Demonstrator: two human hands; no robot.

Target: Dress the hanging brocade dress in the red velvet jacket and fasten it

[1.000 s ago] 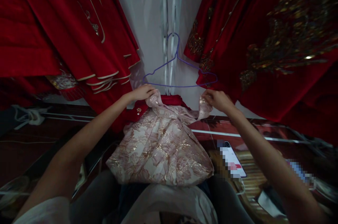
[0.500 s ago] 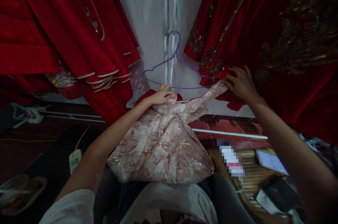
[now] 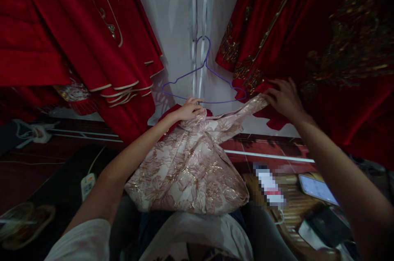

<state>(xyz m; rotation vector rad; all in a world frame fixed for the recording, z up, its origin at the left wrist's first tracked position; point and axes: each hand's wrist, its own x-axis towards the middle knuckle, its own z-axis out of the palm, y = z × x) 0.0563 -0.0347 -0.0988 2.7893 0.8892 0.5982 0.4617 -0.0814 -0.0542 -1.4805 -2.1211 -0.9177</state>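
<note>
A pale pink garment (image 3: 193,170) of brocade with shiny gold flowers lies bunched across my lap. My left hand (image 3: 191,110) grips its upper edge, fingers closed on the cloth near the middle. Out to the right, my right hand (image 3: 285,97) pinches the end of a narrow strip of the same fabric and holds it stretched up and away. Just beyond the garment a purple wire hanger (image 3: 205,62) hangs from a white upright pole (image 3: 201,10); no cloth is on it. Part of a red cloth shows behind my left forearm.
Red embroidered garments hang on the left (image 3: 123,60) and right (image 3: 271,27). To the right, a slatted bamboo surface (image 3: 286,220) bears a phone (image 3: 318,189), a blurred-out item and a dark object (image 3: 328,224). A power strip (image 3: 88,186) and food container (image 3: 27,226) are at left.
My right hand has shifted slightly right, drawing the strip a little tauter. The hanger has swung slightly left. My left hand stays in place.
</note>
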